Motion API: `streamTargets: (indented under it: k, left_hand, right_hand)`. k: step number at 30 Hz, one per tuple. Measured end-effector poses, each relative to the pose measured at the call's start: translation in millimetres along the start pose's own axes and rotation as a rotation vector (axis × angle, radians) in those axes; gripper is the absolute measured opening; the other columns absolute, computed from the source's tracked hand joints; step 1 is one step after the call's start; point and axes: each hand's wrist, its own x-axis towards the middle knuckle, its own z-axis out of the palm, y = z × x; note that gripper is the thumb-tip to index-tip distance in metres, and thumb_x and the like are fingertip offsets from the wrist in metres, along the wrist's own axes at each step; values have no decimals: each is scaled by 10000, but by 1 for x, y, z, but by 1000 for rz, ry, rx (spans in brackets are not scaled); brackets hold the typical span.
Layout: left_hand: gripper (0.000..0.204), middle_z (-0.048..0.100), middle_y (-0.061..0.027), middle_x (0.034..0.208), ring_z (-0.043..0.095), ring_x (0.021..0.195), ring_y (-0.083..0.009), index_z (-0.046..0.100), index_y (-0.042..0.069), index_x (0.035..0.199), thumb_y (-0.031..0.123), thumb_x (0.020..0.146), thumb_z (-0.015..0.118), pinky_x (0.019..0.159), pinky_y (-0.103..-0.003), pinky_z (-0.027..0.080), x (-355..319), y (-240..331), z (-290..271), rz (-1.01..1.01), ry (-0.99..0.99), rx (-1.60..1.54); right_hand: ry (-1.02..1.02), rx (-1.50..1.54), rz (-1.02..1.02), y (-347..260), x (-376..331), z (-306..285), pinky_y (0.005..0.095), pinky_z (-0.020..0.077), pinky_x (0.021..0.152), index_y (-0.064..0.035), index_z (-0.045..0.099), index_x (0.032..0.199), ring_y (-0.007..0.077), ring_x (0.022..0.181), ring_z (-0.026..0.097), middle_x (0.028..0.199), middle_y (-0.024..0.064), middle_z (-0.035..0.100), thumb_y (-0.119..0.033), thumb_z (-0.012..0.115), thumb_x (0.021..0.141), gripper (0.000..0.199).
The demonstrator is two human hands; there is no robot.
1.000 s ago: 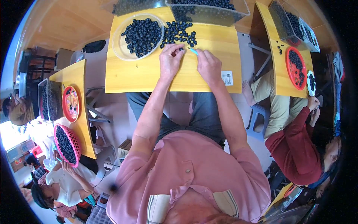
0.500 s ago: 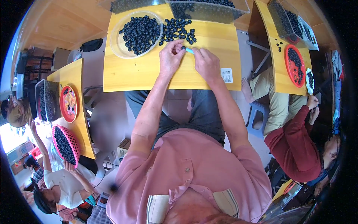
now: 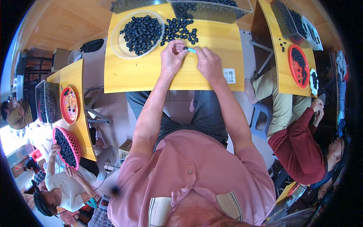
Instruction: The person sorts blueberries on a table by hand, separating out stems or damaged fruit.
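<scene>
Over the middle of the yellow table [image 3: 143, 77], my left hand [image 3: 172, 57] is closed, pinching a small dark round bead-like piece [image 3: 185, 48] between thumb and fingertips. My right hand [image 3: 209, 63] is closed round a slim light-blue stick-like tool [image 3: 191, 50], whose end meets that piece. Just beyond my hands lies a loose spread of similar dark pieces [image 3: 177, 28]. To their left, a round clear bowl [image 3: 117, 43] holds a heap of them. Whether the pieces are beads or fruit I cannot tell.
Clear bins of dark pieces [image 3: 227, 15] stand at the table's far edge. A white label [image 3: 229, 75] lies at right. Left, a person holds a pink basket [image 3: 77, 145] near a red tray [image 3: 62, 106]. On the right table is another red tray [image 3: 290, 62], beside a person in dark red.
My hands stay nearly still, with the tool against the piece. The person at left has brought a raised hand down onto the pink basket. The person at right has moved their hands slightly.
</scene>
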Motion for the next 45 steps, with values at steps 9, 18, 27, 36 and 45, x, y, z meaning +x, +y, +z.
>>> streamTargets:
  k: [9,18,27,36,45]
  left_hand:
    - [235,690,-16,986,620,855,-59,721,-10,1103,-33,883,803,807,-222,545,-5,9,0,-73,28,-91]
    - [186,725,-91,1026,698,936,-200,775,33,1061,-13,881,779,830,-307,571,8,47,-69,261,369,399]
    - [193,679,-152,985,682,952,-343,748,26,1087,54,896,735,846,-444,560,31,53,-26,463,-41,850]
    - [161,671,-193,959,691,968,-378,760,13,1036,105,918,702,849,-485,573,42,22,1,305,-88,957]
    - [160,683,-204,969,687,891,-399,765,26,1054,86,911,723,802,-479,554,22,20,-5,361,-66,849]
  right_hand:
    - [-55,-82,113,3,2,0,419,593,694,-74,705,1119,274,844,709,876,82,628,-57,670,858,264]
    - [35,-64,87,2,1,0,419,580,666,-73,702,1056,267,792,688,851,84,619,-35,655,862,203]
    - [109,-48,107,1,2,-7,418,568,655,-68,712,1066,272,769,676,840,75,618,-25,663,840,235]
    - [115,-25,103,2,2,-5,418,569,654,-63,705,1075,274,770,678,847,77,626,-28,671,837,242]
    - [109,-23,97,2,3,-4,415,578,663,-61,715,1057,274,771,691,847,85,642,-38,664,854,210]
